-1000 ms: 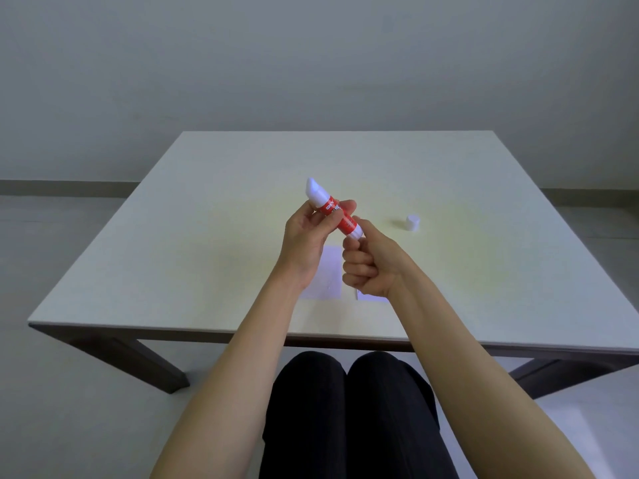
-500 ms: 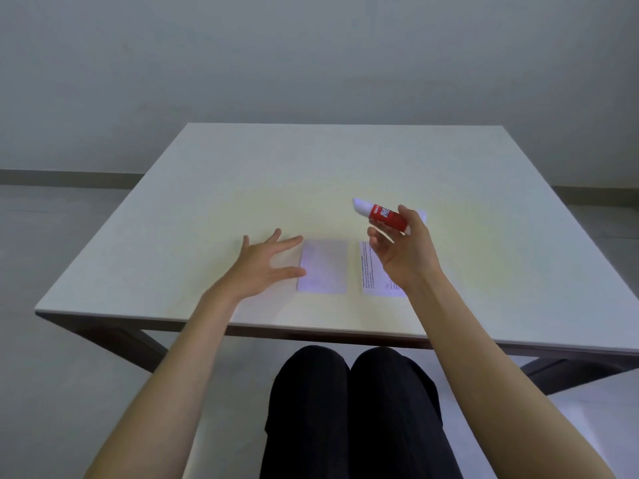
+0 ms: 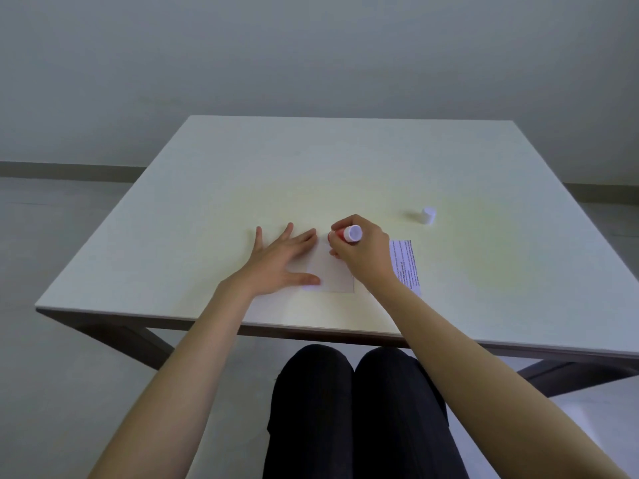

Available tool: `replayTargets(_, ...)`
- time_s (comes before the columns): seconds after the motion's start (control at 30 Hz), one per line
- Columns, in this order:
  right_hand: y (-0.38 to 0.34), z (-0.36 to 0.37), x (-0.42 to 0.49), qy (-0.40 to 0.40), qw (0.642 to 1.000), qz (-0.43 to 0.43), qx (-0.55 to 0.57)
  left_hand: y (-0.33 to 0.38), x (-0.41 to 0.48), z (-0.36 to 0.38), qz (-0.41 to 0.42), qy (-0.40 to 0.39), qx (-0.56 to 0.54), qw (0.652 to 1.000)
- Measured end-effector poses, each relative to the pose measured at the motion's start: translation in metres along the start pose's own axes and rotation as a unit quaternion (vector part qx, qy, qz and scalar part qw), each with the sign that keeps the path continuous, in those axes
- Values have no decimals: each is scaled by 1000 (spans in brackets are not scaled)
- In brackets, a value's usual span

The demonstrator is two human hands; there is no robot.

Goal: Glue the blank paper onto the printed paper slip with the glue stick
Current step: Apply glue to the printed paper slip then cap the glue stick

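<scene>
The left hand (image 3: 276,262) lies flat on the table (image 3: 345,167), fingers spread open and holding nothing; the thumb tip and the index finger rest on the left edge of the blank paper (image 3: 330,274). I think it is placed so to keep the sheet from sliding when the glue is rubbed on it. Just to the right, the right hand (image 3: 363,254) is closed around the glue stick (image 3: 349,234), fingers wrapped on its red body, with the white bottom end turned up toward the person. The glue end points down at the far part of the blank paper, but the fingers hide it, so I cannot tell if it touches the sheet. Such a fist grip probably gives good pressure for spreading. The printed slip (image 3: 406,264) lies just beside the right wrist, partly covered by it, apart from the blank paper and waiting for it. Farther right and toward the back, the white cap (image 3: 428,215) stands alone, well apart from the papers, out of the way. The gluing step seems to be only beginning.
</scene>
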State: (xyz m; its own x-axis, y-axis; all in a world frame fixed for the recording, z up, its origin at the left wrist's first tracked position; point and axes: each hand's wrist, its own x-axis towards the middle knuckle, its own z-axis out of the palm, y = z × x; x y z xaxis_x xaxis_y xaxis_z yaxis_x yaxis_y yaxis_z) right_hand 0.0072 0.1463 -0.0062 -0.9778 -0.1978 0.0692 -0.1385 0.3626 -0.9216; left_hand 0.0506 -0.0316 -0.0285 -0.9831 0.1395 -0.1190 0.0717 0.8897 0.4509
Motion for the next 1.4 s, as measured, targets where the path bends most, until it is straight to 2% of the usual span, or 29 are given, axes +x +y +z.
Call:
replayTargets(0.17, -2, 6, -8, -5, 998, -28, -47, -4, 2, 2, 2, 4, -10, 1000)
replayTargets(0.4, -2, 4, -23, -81, 994, -59, -30, -5, 2, 4, 9, 9, -9, 1000)
replayTargets(0.63, 4, -16, 6, -16, 1000, -15, -4, -3, 3, 1, -5, -11, 13, 1000)
replayTargets(0.9, 7, -8, -25, -106, 993, -58, -4, -2, 1, 2, -6, -4, -7, 1000)
replayTargets(1.07, 3, -18, 4, -35, 999, 2, 28, 0, 0, -1, -11, -15, 6, 1000)
replayTargets(1.17, 4, -16, 2, -3, 1000, -9, 9, 1, 0, -1, -12, -15, 5, 1000)
replayTargets(1.33, 11, -12, -32, -89, 995, -47, -3, 1, -1, 0, -16, -6, -9, 1000)
replayTargets(1.4, 12, -17, -30, -97, 994, -44, 3, 1, -1, 0, -18, -9, -7, 1000)
